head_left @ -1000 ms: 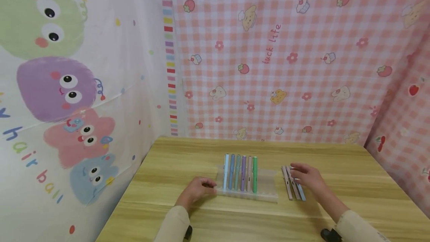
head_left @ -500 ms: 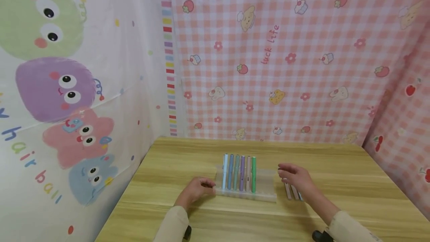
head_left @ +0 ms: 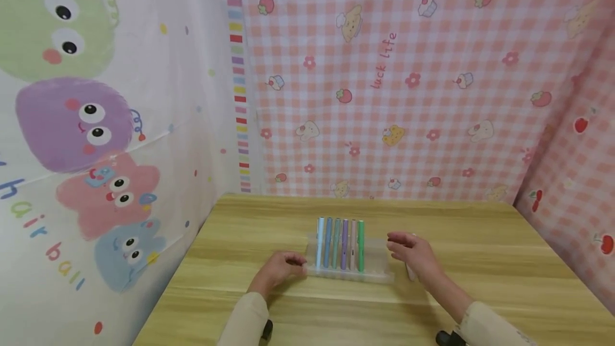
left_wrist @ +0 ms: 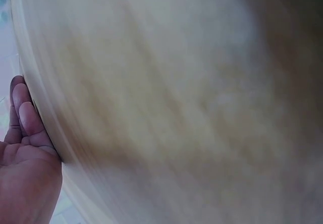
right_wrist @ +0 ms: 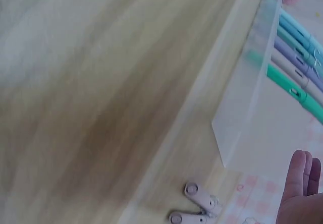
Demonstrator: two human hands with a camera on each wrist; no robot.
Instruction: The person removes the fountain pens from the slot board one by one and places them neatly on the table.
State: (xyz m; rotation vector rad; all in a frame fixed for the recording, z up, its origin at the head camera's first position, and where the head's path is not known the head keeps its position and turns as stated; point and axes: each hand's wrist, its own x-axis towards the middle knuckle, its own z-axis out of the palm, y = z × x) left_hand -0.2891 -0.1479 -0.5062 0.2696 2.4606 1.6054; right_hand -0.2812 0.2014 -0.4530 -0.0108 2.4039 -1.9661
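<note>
The clear holder (head_left: 377, 258) sits on the wooden table (head_left: 336, 314), a row of six pens rising from its left and middle part: light blue (head_left: 319, 243), blue (head_left: 328, 244), teal (head_left: 337, 244), purple (head_left: 344, 245), pale pink (head_left: 353, 245) and green (head_left: 361, 246). The same six stood there a second ago, in the same order, and the right part of the holder is bare as it was then.

Taking the holder's centre as the hub in the head view, the left hand (head_left: 277, 272) lies at nine o'clock. Its thumb and fingers pinch that end of the holder, just as they did in both earlier frames.

The right hand (head_left: 417, 257) is at three o'clock. A second ago its fingers were over the loose pens; now it has shifted toward nine o'clock, and its fingertips reach the holder's near-right end in the head view, though whether they touch cannot be told. In the right wrist view its visible fingers are straight and pressed together.

Two loose pink pens (right_wrist: 203, 199) lie on the table, their ends forming a V; one shows under the right hand at four o'clock. The loose blue pen seen earlier is out of sight, perhaps behind the hand.
</note>
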